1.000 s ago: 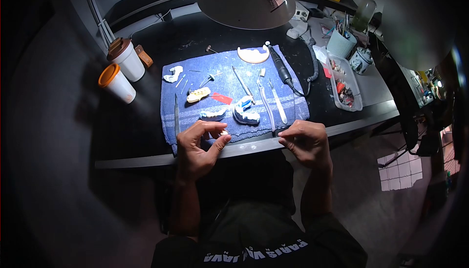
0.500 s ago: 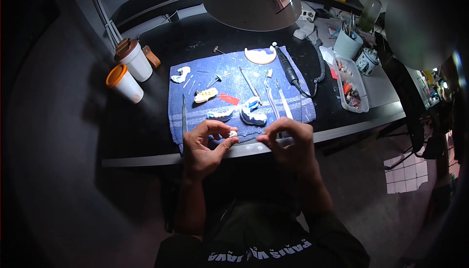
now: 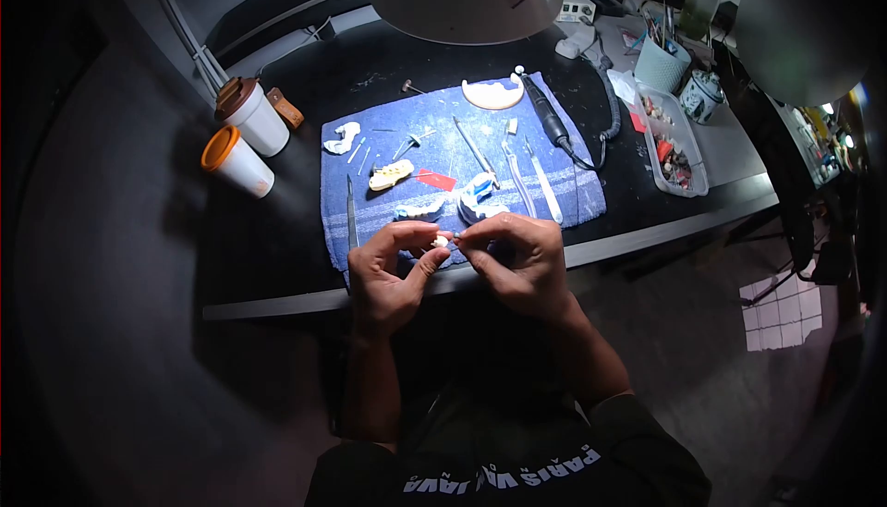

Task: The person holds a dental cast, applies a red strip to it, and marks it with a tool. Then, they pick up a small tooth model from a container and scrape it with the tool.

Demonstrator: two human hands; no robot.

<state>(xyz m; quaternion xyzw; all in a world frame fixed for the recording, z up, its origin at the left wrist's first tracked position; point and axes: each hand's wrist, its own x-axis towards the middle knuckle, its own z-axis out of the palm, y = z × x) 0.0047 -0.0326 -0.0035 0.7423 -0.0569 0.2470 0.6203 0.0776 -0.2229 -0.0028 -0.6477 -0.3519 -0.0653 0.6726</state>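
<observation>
My left hand [image 3: 386, 276] pinches a small white tooth-like piece [image 3: 440, 242] between thumb and index finger. Close beside it, the fingertips of my right hand [image 3: 525, 267] are pressed together at the piece; whatever they pinch is too small to make out. Just beyond both hands, on a blue towel [image 3: 582, 200], sit two white-and-blue dental models [image 3: 420, 212], the right one [image 3: 479, 195] partly hidden by my right hand. Farther off lies a yellowish dental model [image 3: 391, 174] beside a red strip [image 3: 437, 180].
A black rotary handpiece [image 3: 547, 117], a toothbrush [image 3: 517, 170], a knife-like tool [image 3: 545, 183] and a white arch [image 3: 492, 96] lie on the towel. Two cups [image 3: 238, 163] stand left; a plastic box [image 3: 679, 170] is right. A lamp shade [image 3: 462, 3] hangs overhead.
My right hand has moved left and come up against the white piece in my left hand. My left hand has stayed nearly in place. The view has shifted slightly.
</observation>
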